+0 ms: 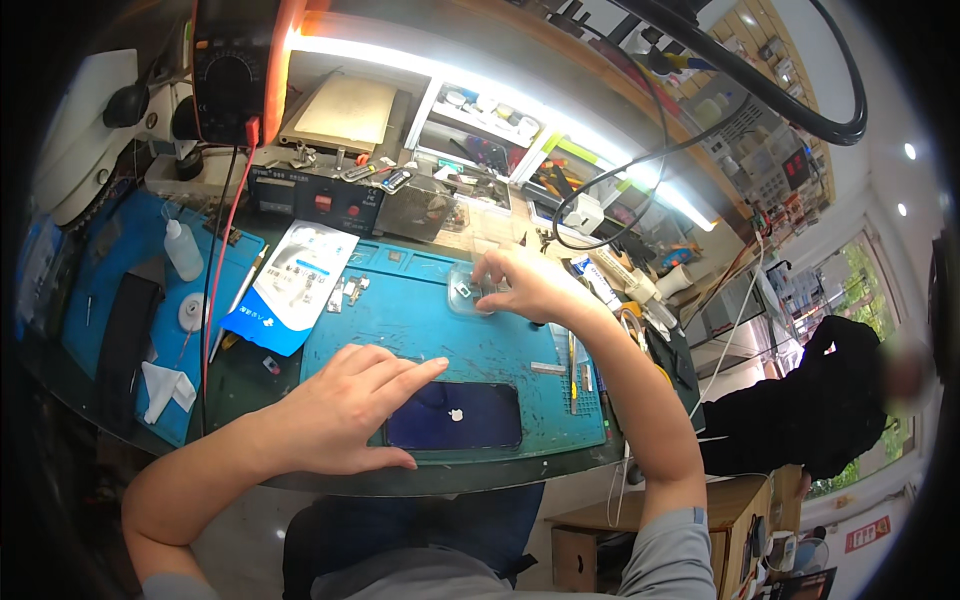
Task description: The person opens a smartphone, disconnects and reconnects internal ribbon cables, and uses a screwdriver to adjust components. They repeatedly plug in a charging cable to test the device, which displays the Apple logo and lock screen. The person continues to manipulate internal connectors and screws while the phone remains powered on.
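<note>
A phone point(455, 416) with a dark glossy screen showing a pale logo lies flat on the blue work mat point(420, 300). Beside its left end is my left hand point(350, 408), fingers stretched out and thumb apart, holding nothing that I can see. The fingers reach over the phone's upper left corner. Farther off, my right hand point(525, 285) is at a small clear plastic box point(461, 298) with small parts in it. Its thumb and fingers are apart over the box, and the fingertips are partly hidden there.
A blue and white packet point(292, 285) and small metal parts point(345, 292) lie left of the box. Tweezers and a ruler point(548, 368) lie at right. A squeeze bottle point(182, 250) stands at left. A black cable point(655, 150) hangs overhead. A person in black point(810, 410) is at far right.
</note>
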The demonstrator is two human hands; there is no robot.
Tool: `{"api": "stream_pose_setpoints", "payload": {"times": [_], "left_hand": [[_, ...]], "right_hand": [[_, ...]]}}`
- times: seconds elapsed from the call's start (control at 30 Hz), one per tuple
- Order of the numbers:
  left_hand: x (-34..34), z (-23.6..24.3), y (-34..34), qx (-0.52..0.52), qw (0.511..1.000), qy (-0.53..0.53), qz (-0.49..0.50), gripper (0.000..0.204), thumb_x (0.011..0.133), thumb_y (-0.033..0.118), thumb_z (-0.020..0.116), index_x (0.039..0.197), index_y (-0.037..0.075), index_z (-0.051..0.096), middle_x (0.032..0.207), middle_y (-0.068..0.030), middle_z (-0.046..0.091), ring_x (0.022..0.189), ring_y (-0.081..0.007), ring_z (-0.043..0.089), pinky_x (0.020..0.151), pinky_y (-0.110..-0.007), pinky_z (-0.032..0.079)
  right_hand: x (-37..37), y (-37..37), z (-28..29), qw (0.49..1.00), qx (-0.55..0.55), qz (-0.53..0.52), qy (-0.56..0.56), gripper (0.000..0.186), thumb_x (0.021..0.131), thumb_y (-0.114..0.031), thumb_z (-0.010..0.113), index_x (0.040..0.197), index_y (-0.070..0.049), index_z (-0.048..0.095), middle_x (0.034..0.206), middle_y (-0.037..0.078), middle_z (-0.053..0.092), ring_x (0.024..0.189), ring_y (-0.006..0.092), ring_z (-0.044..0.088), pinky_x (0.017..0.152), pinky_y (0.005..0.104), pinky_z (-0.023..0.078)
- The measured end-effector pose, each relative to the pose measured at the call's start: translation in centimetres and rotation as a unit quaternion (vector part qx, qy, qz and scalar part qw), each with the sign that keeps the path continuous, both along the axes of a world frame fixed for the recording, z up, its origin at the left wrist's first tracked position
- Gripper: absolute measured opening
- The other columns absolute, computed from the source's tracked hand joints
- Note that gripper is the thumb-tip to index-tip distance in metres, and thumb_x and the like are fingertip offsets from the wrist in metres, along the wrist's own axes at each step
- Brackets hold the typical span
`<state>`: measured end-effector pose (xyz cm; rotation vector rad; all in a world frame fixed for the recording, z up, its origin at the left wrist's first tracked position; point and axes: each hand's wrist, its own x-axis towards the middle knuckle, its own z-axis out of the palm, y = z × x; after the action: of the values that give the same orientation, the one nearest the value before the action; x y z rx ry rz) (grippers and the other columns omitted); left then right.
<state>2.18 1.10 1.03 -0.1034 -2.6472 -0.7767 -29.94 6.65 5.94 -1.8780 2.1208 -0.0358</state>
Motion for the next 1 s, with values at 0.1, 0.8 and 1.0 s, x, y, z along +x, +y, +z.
{"api": "stream_pose_setpoints", "payload": {"times": [0.1,0.8,1.0], "left_hand": [[0.0,0.1,-0.1,-0.001,1.0,0.0,0.001,0.104,0.074,0.04,0.094,0.158,0.006,0.043,0.134,-0.0127,0.063,0.122,-0.0324,0.058,0.107,-0.045,0.043],[0.0,0.5,0.5,-0.013,1.0,-0.008,0.014,0.093,0.077,0.028,0.089,0.156,0.004,0.047,0.137,-0.0168,0.06,0.124,-0.0368,0.056,0.109,-0.047,0.044],[0.1,0.5,0.9,-0.024,0.999,0.002,0.021,0.088,0.076,0.023,0.086,0.153,0.002,0.049,0.135,-0.0174,0.061,0.122,-0.0372,0.058,0.107,-0.047,0.048]], "right_hand": [[0.6,0.0,0.1,0.999,-0.01,0.016,0.036,0.044,0.084,-0.032,0.086,0.12,-0.014,0.069,0.106,0.012,0.069,0.106,0.0299,0.067,0.093,0.0426,0.053],[-0.3,4.4,-0.9,0.969,-0.244,0.017,-0.026,0.018,0.093,-0.02,0.08,0.106,-0.01,0.075,0.09,0.007,0.075,0.081,0.0191,0.07,0.074,0.0335,0.055],[2.2,11.4,-0.7,0.944,-0.289,-0.085,-0.136,0.015,0.096,-0.018,0.076,0.102,-0.004,0.074,0.093,0.008,0.076,0.076,0.0166,0.072,0.065,0.0308,0.056]]}}
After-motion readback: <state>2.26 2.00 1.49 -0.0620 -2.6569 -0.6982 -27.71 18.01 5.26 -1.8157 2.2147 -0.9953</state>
